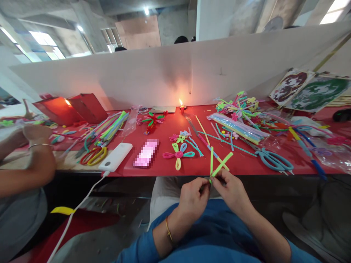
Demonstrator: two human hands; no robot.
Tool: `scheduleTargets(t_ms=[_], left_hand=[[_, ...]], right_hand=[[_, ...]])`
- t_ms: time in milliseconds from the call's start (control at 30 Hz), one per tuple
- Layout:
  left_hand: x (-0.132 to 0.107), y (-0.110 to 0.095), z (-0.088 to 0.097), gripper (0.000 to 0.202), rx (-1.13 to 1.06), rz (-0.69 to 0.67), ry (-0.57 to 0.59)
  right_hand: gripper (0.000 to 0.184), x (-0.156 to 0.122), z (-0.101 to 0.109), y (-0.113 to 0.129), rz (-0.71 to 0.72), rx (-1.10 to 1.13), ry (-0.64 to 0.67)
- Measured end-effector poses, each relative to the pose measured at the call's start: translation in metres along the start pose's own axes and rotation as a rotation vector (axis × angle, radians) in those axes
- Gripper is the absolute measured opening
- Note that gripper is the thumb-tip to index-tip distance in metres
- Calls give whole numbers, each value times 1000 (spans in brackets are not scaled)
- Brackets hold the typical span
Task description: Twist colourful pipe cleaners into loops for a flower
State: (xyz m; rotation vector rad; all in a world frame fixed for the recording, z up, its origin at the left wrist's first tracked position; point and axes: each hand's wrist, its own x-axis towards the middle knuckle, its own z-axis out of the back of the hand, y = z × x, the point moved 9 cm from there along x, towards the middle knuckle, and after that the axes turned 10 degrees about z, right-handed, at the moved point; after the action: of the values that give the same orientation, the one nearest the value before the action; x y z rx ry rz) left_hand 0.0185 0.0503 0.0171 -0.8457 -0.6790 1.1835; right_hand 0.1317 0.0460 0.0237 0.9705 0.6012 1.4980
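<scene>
Red table (170, 166); both hands (212, 195) pinched on green pipe cleaners (219, 166).

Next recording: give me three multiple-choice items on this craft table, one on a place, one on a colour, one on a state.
1. Where does the power bank lie?
A. table's near edge, left of the hands
B. beside the candle
C. on the scissors

2. What colour are the pipe cleaners in the hands?
A. red
B. light green
C. blue

3. What state is the candle in?
A. unlit
B. lit
C. tipped over

Answers: 1 A, it rests at the red table edge. 2 B, the left hand and right hand pinch green stems. 3 B, a flame shows.
</scene>
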Motion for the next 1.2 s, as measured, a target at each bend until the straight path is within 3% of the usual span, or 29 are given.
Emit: scheduleTargets(t_ms=[167, 300, 467, 567, 633, 700, 833, 900, 1000, 1200], left_hand=[[-1, 8, -1, 16, -171, 111, -10], [-2, 16, -7, 15, -429, 214, 44], [-4, 15, -33, 22, -961, 388, 344], [-9, 3, -48, 25, -1168, 408, 585], [-12, 0, -52, 28, -1196, 405, 670], [-9, 6, -48, 29, -1133, 408, 601], [-2, 24, -27, 30, -890, 399, 325], [-2, 24, -20, 31, -794, 368, 280], [-3, 20, -17, 32, -784, 344, 296], [-10, 12, -33, 27, -1144, 394, 472]], right_hand=[[9, -4, 2, -6, -45, 235, -114], [18, -9, -2, -17, -150, 604, -234], [22, -14, -19, -17, -294, 1088, -224], [20, -17, -25, -10, -335, 1203, -146], [19, -18, -25, -8, -337, 1200, -129], [19, -18, -21, -9, -318, 1165, -157], [21, -14, -14, -10, -254, 1033, -205], [21, -12, -11, -11, -236, 993, -213], [20, -11, -10, -11, -221, 1011, -225], [17, -11, -14, -10, -241, 1141, -238]])
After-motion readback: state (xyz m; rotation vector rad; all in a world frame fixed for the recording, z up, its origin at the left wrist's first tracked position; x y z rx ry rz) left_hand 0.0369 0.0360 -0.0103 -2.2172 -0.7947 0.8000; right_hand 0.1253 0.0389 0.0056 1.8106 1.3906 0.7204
